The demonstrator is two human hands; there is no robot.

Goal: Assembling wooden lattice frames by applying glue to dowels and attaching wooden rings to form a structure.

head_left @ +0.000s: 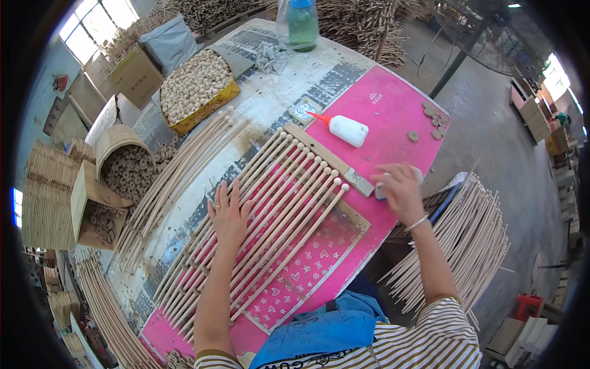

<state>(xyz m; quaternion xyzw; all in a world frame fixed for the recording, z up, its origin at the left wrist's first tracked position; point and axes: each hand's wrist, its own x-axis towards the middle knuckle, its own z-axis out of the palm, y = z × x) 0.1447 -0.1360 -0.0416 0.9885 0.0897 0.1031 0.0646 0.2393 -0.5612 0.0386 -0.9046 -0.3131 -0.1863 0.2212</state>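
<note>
Our left hand [228,215] lies flat and released on the row of ball-tipped wooden rods [276,215], pressing them to the pink tabletop [393,104]. The rods run diagonally, tips up-right against a wooden stop bar [322,154]. Our right hand [401,190] grips a small pale block [381,192] just beyond those tips.

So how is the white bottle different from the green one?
The white bottle lies on its side on the pink mat; the green bottle stands upright at the table's far edge. The white bottle has a red pointed tip, and the green one a blue top. Neither is being touched.
</note>
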